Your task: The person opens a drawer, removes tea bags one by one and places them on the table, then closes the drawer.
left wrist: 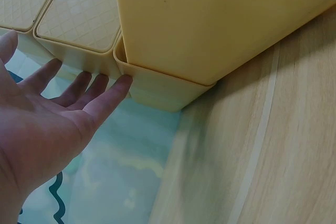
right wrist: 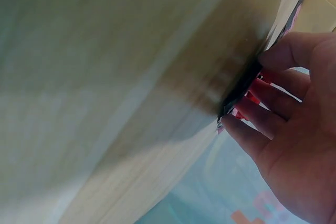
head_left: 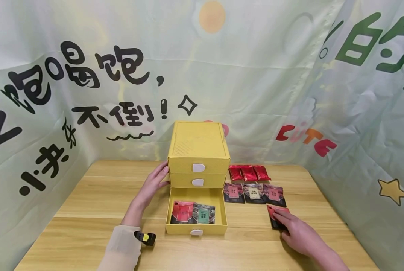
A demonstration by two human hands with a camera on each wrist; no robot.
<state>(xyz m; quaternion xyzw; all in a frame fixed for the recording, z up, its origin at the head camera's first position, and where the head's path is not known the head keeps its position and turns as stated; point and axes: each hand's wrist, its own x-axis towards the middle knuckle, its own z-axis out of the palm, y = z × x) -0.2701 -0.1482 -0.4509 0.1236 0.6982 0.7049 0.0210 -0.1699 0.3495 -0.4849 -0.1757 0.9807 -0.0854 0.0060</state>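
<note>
A yellow drawer box [head_left: 199,165] stands on the table, its bottom drawer [head_left: 219,203] pulled out. In that drawer lie a red sachet [head_left: 182,213] and a green-labelled sachet [head_left: 204,214]. My left hand [head_left: 156,182] touches the box's left side; its spread fingertips [left wrist: 125,82] meet the drawer edges in the left wrist view. On the right, my right hand [head_left: 300,231] holds a red and black sachet [head_left: 273,214] close to the table. Thumb and fingers sit at its edges in the right wrist view, where only the dark edge [right wrist: 239,90] of the sachet shows.
Right of the box, a row of dark sachets with labels [head_left: 254,193] lies on the table [head_left: 246,244]. Behind it are 3 shiny red packets [head_left: 248,173]. Printed cloth [head_left: 256,75] hangs around the back and sides.
</note>
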